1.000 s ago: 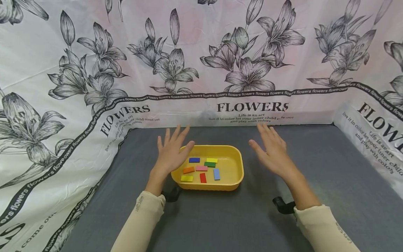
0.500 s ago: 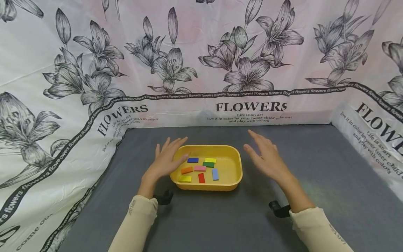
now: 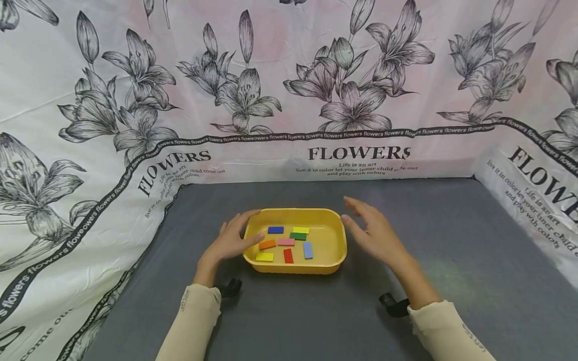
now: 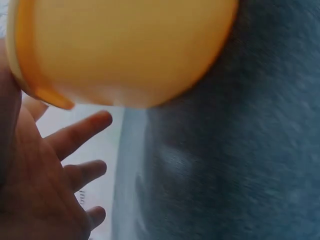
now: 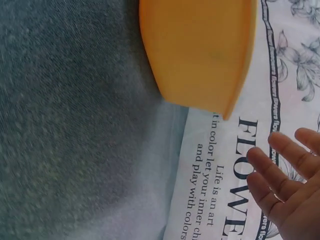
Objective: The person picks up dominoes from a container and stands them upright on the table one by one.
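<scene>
A yellow plastic tray [image 3: 327, 241] stands on the dark table, holding several small flat blocks. Among them are a blue block [image 3: 275, 230], a green block [image 3: 298, 236], a pink block [image 3: 286, 242], an orange block [image 3: 267, 244], a red block [image 3: 288, 256] and a light blue block [image 3: 308, 250]. My left hand [image 3: 228, 242] is at the tray's left end, its thumb over the rim and its other fingers spread along the outside. Fingers loosely extended, my right hand [image 3: 376, 237] is beside the right end, thumb tip right at the rim. The right wrist view shows those fingers [image 5: 285, 172] below the tray wall.
Grey cloth covers the table [image 3: 298, 321]. A white floral sheet [image 3: 266, 165] printed with lettering rises behind it and along both sides. Black wrist straps with mounts [image 3: 395, 306] sit below both hands.
Both hands have come down and inward toward the tray's two ends, the left thumb now over the rim. The tray and blocks keep their places on the table.
</scene>
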`<state>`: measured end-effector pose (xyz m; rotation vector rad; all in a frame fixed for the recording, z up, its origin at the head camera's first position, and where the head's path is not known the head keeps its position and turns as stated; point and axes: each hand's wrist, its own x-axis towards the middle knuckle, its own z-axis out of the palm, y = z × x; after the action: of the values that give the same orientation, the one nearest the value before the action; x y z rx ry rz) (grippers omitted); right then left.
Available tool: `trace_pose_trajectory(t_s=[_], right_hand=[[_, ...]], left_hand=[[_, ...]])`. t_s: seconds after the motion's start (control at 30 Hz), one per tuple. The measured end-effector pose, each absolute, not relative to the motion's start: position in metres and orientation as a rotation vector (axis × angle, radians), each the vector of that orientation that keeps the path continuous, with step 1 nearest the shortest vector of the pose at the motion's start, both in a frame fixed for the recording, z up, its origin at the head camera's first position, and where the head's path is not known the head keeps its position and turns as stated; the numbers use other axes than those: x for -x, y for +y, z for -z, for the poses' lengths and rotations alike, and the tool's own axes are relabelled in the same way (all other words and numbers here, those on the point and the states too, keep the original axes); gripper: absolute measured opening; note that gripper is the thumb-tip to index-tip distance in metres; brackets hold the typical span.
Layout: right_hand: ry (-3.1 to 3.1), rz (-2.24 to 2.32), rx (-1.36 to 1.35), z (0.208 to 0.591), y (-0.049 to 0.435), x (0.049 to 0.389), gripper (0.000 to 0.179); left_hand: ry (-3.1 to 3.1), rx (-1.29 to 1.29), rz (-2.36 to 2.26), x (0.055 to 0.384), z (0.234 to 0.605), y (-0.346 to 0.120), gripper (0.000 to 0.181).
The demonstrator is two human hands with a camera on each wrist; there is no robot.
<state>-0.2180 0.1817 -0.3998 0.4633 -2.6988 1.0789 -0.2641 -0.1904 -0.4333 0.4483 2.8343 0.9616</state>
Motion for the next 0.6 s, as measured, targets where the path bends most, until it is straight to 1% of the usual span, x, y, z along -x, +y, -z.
trace_pose_trajectory(t_s=[0.27, 0.6], right_hand=[[-2.716, -1.071, -0.470, 0.406, 0.172, 0.216, 0.055], [-2.677, -1.058, -0.568, 0.412, 0.165, 0.216, 0.048]], left_hand=[[2.702, -0.367, -1.159, 0.266, 0.447, -0.194, 0.074], [2.588, -0.418, -1.303, 0.268, 0.452, -0.204, 0.071]])
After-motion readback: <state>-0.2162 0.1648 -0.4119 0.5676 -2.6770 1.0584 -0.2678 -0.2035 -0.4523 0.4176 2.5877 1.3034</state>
